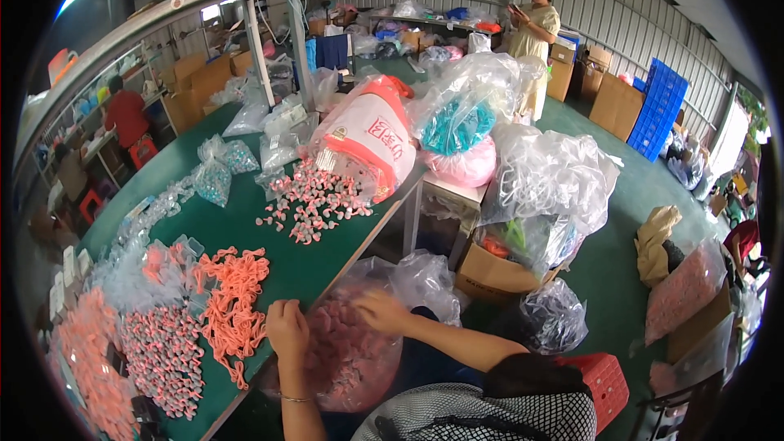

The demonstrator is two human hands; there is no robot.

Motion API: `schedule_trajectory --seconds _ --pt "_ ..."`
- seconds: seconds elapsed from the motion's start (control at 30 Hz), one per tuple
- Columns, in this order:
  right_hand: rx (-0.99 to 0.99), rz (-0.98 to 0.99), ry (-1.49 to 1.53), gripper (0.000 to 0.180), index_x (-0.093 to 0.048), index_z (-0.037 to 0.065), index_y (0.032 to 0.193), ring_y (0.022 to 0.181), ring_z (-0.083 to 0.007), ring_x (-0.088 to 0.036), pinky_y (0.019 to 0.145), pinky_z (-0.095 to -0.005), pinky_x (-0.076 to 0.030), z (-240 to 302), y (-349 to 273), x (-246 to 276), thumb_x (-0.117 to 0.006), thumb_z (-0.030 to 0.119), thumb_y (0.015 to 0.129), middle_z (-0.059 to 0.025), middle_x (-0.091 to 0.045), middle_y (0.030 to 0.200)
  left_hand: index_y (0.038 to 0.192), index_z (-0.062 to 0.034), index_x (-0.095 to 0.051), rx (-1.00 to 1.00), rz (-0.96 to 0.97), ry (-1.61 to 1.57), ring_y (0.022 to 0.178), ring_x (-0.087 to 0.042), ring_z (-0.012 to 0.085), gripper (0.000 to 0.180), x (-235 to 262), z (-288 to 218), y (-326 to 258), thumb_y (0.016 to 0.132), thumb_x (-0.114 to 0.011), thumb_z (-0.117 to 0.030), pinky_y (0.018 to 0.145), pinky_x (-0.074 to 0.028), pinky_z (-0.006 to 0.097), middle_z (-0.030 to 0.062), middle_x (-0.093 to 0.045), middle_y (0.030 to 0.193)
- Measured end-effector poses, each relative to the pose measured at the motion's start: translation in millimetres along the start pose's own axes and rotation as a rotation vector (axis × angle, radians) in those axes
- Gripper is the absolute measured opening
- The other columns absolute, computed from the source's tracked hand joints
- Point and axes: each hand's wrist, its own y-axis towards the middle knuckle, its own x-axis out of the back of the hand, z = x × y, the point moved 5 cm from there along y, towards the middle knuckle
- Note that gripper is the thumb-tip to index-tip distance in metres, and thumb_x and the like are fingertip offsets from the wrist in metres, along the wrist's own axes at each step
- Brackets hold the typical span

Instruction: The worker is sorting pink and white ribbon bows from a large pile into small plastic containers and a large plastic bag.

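Observation:
My left hand (287, 327) is at the near edge of the green table, just right of a heap of orange looped cords (232, 298). Its fingers are curled, and whatever they may hold is too small to make out. My right hand (380, 311) is over a large clear plastic bag (351, 359) at my lap, which is filled with pinkish pieces; motion smears its fingers. Left of the cords lies a pile of small grey-and-pink pieces (163, 351), beside a heap of orange pieces (91, 359). Clear plastic bags (143, 282) lie behind them.
A red-and-white sack (367, 135) spills grey-and-pink pieces (314, 200) onto the green table (302, 257). Right of it stand stuffed bags (459, 126) and a cardboard box (498, 273). A red plastic crate (603, 388) is at my right. Another person (535, 33) stands at the back.

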Motion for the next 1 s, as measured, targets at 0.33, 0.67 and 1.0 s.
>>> schedule_trajectory --seconds 0.33,0.67,1.0 --pt "-0.829 0.224 -0.067 0.041 -0.064 0.004 0.11 0.108 -0.0338 -0.057 0.094 -0.0394 -0.047 -83.3 -217.7 49.5 -0.072 0.031 0.08 -0.0177 -0.058 0.115 0.091 -0.0031 -0.061 -0.013 0.002 0.018 0.078 -0.056 0.0335 0.013 -1.1 3.2 -3.1 0.078 -0.059 0.001 0.065 -0.046 0.043 0.0138 -0.057 0.085" --pt "-0.544 0.515 -0.285 0.006 -0.062 0.009 0.084 0.088 -0.0337 -0.057 0.076 -0.044 -0.049 -79.6 -205.2 25.4 -0.057 0.012 0.082 -0.0114 -0.055 0.084 0.091 -0.0027 -0.061 -0.021 -0.007 -0.003 0.077 -0.057 0.0332 0.013 -0.8 3.2 -3.2 0.08 -0.058 0.003 0.065 -0.046 0.042 0.0137 -0.057 0.086" --pt "-0.726 0.358 -0.127 0.012 -0.06 0.006 0.089 0.091 -0.0371 -0.06 0.079 -0.0444 -0.049 -85.7 -216.9 34.4 -0.052 0.015 0.089 -0.0153 -0.063 0.092 0.093 -0.0032 -0.061 -0.028 0.005 0.013 0.078 -0.056 0.0333 0.014 2.5 2.3 -3.9 0.08 -0.059 0.001 0.066 -0.045 0.042 0.0133 -0.057 0.086"
